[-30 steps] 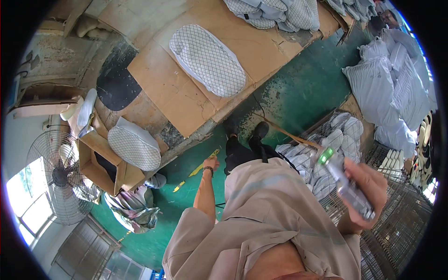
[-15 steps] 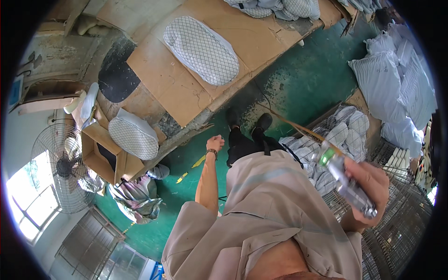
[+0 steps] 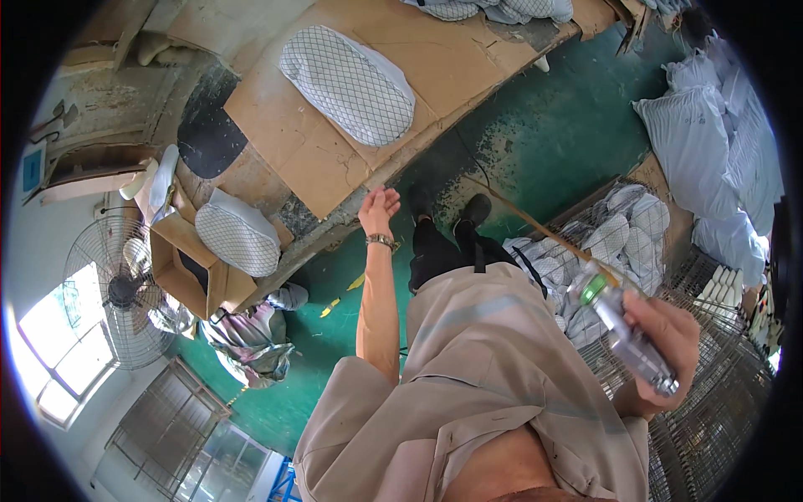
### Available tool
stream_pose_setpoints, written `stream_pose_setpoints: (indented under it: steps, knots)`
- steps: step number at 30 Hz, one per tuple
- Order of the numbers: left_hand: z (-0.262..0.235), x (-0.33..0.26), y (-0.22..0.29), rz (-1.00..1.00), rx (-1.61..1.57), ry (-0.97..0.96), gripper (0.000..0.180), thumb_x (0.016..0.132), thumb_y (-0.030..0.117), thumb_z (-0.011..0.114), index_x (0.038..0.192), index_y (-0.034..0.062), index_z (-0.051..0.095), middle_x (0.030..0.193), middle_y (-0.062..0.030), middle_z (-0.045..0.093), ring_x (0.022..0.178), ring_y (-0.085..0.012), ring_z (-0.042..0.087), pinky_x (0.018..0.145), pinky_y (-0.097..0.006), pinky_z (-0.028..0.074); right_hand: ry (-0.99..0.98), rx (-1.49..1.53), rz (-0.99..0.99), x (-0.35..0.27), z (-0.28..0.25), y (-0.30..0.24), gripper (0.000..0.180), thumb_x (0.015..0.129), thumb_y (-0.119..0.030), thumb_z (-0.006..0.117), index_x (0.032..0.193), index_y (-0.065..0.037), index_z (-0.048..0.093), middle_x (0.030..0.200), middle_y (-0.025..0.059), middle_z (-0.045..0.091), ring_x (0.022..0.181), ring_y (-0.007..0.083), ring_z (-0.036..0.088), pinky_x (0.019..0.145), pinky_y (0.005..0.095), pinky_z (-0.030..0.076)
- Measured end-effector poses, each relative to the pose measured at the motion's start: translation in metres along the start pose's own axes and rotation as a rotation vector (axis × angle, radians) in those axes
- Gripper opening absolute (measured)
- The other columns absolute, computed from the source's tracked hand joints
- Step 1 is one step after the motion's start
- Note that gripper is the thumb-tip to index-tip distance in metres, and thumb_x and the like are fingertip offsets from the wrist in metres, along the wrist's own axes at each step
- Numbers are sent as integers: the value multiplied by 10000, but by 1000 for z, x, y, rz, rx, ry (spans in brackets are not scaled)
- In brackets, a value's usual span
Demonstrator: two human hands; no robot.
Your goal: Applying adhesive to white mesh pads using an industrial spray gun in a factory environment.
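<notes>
I see my right hand wrapped tight around a slim silvery metal tool with a green tip, held over the wire-mesh cage of folded pale cloth pieces. My left hand hangs empty, fingers loosely spread, just beside the edge of the brown cardboard-covered worktable, where a white mesh-patterned padded cushion lies.

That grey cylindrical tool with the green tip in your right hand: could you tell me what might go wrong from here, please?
1. The grey cylindrical tool with the green tip is held by the right hand above the wire-mesh cage; if it slips, it could fall onto the mesh.
2. The left hand is open near the cardboard-covered table edge and could knock against it.
</notes>
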State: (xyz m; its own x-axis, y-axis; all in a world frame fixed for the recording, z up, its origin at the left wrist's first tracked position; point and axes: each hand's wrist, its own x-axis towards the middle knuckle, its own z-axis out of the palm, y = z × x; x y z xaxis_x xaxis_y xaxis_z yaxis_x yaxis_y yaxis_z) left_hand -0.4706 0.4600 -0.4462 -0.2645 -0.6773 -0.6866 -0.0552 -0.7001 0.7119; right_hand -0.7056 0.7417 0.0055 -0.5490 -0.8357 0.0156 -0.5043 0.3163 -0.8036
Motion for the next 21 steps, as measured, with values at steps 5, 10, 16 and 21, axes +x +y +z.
stream_pose_setpoints:
  steps: [5, 10, 16, 21]
  knots:
    - [38, 19, 40, 150, -171, 41, 215, 974, 130, 576, 1150, 10, 602, 966, -114, 695, 874, -244, 695, 732, -373, 581, -82, 59, 13, 0, -17, 8, 559, 662, -250, 762, 1096, 94, 692, 769, 146, 637, 650, 221, 628, 597, 292, 446]
    - [67, 38, 69, 181, -150, 115, 208, 938, 134, 643, 1081, -14, 615, 942, -120, 696, 832, -224, 689, 699, -367, 578, 43, -157, 28, 9, -28, 8, 550, 747, -264, 762, 1142, 108, 666, 804, 149, 644, 696, 211, 632, 629, 295, 460]
    - [65, 41, 77, 155, -81, 103, 282, 914, 125, 670, 1096, -79, 600, 929, -162, 684, 782, -244, 689, 689, -367, 597, -123, -98, -146, 19, -51, 18, 550, 789, -241, 747, 1181, 126, 627, 809, 152, 657, 691, 224, 629, 635, 305, 465]
    - [58, 42, 81, 162, -104, 52, 230, 895, 104, 671, 1032, -72, 614, 870, -148, 677, 738, -246, 684, 680, -367, 599, -97, -223, -143, 10, -63, 29, 569, 788, -233, 745, 1208, 126, 606, 804, 152, 654, 673, 223, 624, 626, 302, 464]
